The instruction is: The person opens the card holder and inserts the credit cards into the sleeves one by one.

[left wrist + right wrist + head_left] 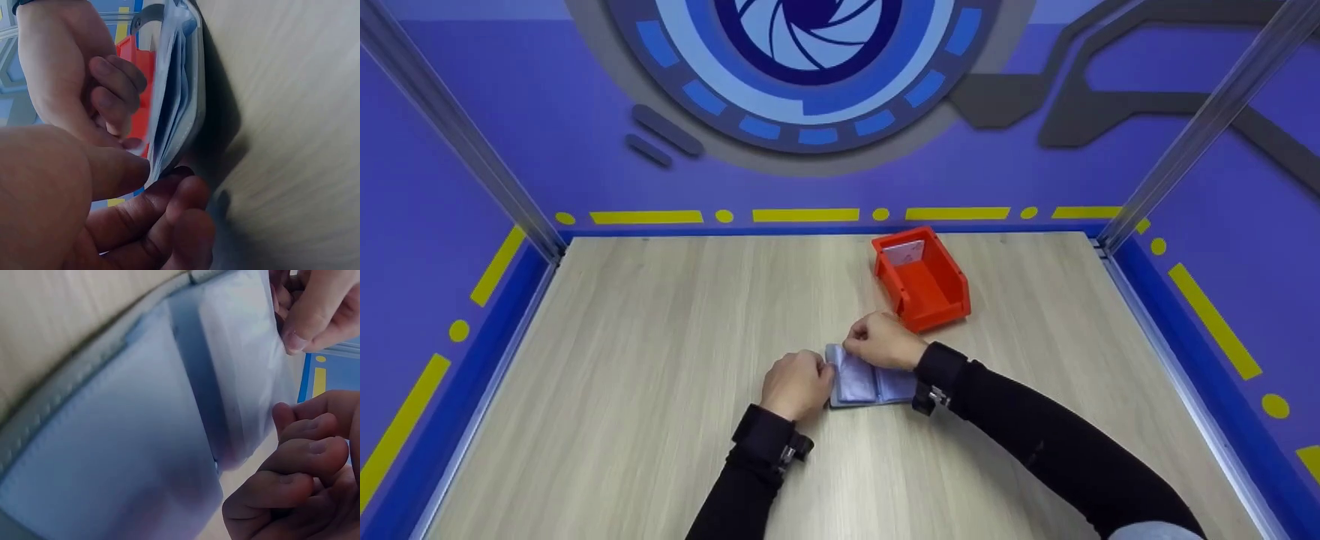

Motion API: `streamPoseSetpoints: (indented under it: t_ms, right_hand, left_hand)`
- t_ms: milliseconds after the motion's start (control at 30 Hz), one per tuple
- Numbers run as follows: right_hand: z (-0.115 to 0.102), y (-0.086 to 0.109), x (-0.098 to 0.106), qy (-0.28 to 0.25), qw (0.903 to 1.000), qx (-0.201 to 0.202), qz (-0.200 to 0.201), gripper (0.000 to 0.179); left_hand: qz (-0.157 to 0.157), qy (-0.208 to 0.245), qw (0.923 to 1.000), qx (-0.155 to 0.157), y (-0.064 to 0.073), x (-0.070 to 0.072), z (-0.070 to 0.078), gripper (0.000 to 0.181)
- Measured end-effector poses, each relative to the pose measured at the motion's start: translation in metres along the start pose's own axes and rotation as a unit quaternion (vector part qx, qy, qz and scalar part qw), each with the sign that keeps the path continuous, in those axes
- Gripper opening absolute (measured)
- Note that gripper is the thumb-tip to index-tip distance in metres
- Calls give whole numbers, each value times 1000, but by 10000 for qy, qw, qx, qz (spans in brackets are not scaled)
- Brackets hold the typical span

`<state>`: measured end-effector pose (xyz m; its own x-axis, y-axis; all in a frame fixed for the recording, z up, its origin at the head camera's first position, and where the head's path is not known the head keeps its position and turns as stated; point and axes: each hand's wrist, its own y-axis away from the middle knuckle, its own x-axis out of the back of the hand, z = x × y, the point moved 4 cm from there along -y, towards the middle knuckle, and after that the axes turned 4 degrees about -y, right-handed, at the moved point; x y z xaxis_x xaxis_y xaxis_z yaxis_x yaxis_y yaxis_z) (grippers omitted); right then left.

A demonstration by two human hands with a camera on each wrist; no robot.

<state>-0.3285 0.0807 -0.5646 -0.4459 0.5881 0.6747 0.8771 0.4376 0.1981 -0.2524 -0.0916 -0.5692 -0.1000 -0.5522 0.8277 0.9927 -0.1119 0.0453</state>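
Observation:
A small card holder (857, 381) lies spread on the table, its clear plastic sleeves (247, 354) facing up. Stitching runs along the cover's edge (62, 391) in the right wrist view. My left hand (799, 384) pinches the holder's left edge between thumb and fingers; the left wrist view shows the layered sleeves (174, 84) fanned slightly apart there. At the upper left corner, my right hand (885, 341) pinches the edge of a clear sleeve between thumb and forefinger, the other fingers curled. My right forearm and wrist strap hide part of the holder's right half.
Just beyond my right hand stands a red plastic bin (919, 281), with a pale patterned piece (904, 253) against its inner back wall. The wooden table (675, 337) is bounded by blue panels (735, 180) at the back and both sides, with metal posts at the corners.

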Motion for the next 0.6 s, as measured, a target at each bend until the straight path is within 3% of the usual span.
streamPoseSetpoints:
  t_ms: [267,600]
  right_hand:
    - [-2,2,-2,177,9998,-10,-2,19]
    - [4,8,0,17,9994,87,-347,21]
  left_hand:
    - [34,-66,10000,10,-1,-1,-1,51]
    - [52,-67,9998,197,-2,-6,-5,48]
